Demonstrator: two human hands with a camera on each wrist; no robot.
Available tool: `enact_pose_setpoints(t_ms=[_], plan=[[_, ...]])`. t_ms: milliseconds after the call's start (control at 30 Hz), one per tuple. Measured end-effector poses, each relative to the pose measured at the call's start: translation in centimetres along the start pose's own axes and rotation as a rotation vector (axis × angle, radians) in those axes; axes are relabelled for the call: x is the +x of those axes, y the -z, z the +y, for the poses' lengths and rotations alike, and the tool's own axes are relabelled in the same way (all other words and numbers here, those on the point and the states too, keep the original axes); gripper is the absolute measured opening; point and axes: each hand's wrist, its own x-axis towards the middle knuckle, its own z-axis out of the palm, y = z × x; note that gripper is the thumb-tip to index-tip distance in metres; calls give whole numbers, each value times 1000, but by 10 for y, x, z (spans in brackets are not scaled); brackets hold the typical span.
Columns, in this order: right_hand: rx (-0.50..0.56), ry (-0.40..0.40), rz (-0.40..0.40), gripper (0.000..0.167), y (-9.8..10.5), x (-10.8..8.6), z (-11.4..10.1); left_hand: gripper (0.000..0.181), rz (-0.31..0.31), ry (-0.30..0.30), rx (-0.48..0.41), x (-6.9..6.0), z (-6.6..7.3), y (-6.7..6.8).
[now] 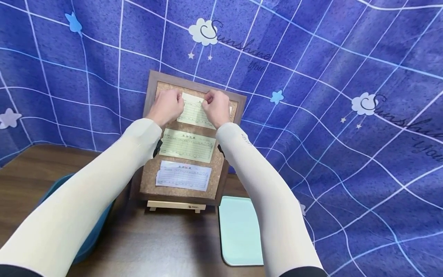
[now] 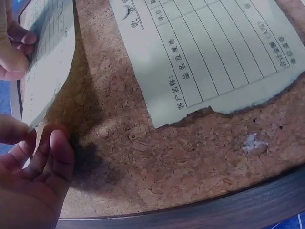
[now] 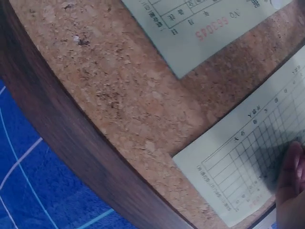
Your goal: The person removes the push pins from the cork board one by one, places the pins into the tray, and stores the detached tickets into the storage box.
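A framed cork board (image 1: 149, 181) leans on a small wooden stand and bears three printed receipt slips. At its top, my left hand (image 1: 169, 105) pinches the left edge of the pale yellow-green top slip (image 1: 195, 111); in the left wrist view, that slip's corner (image 2: 33, 117) stands off the cork between thumb and fingers. My right hand (image 1: 218, 107) has its curled fingertips against the slip's upper part; whether they hold anything small is hidden. Below lie a green slip (image 1: 188, 146), with a torn edge in the left wrist view, and a bluish-white slip (image 1: 183, 176).
On the brown wooden table (image 1: 155, 246) stand a dark blue basket (image 1: 98, 231) at left, partly behind my left arm, and a mint-green tray (image 1: 238, 231) at right. A blue gridded curtain (image 1: 328, 96) hangs close behind the board.
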Motion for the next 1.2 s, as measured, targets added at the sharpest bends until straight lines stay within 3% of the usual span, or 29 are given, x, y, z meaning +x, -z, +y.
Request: enact_pose_setpoints(t_ms=[467,767,967,1200], plan=[[48,33,29,6,-1,-5,8,23,-44,48,-2,-2,3,2],[125,106,57,6,12,-7,10,21,-21,37,-36,-1,1,4],[99,131,67,5,27,-12,15,23,0,35,-49,-6,-6,10],[75,144,60,6,38,-22,23,24,14,37,17,-11,-18,25]])
